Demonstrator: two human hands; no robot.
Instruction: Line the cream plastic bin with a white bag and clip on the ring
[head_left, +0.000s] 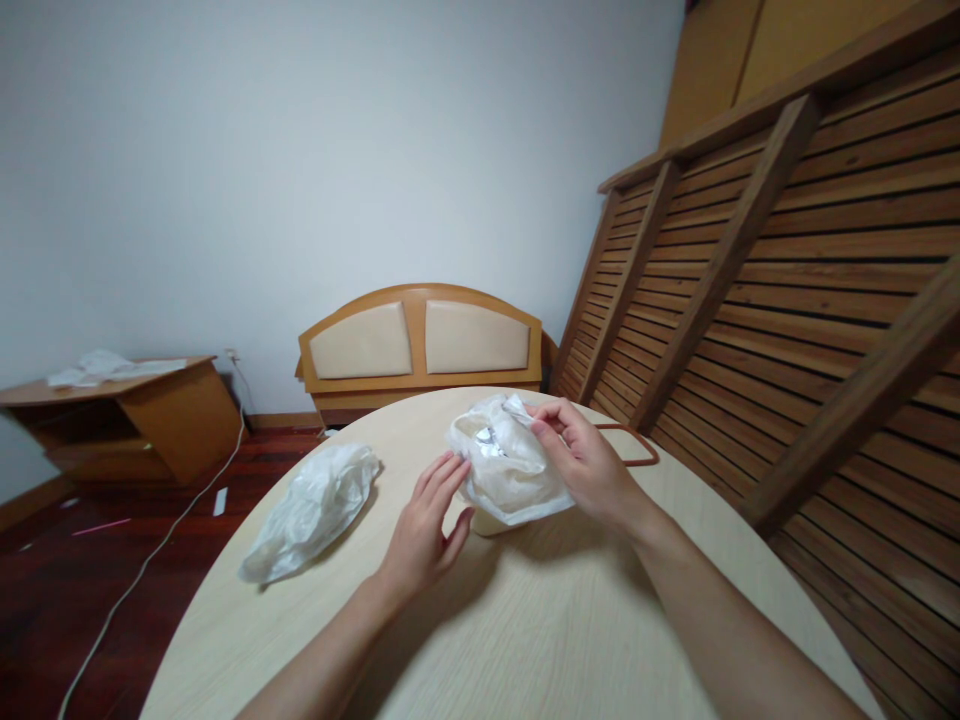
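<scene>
A white plastic bag (517, 475) is spread over a cream-coloured container (489, 524), of which only a bit of the lower side shows. Something shiny and silver (489, 440) is visible inside the bag's opening. My right hand (581, 455) pinches the bag's edge on the right, thumb against fingers. On the other side, my left hand (427, 525) has its fingers stretched out, their tips touching the bag. A second, crumpled white plastic bag (315, 515) lies to the left on the round table (592, 620).
Behind my right hand lies a brown loop-shaped frame (643, 462), partly hidden. A slatted wooden panel (750, 300) leans along the right side. Beyond the table stands a padded headboard (420, 340). A low cabinet (180, 410) and a white cable (161, 545) are at left.
</scene>
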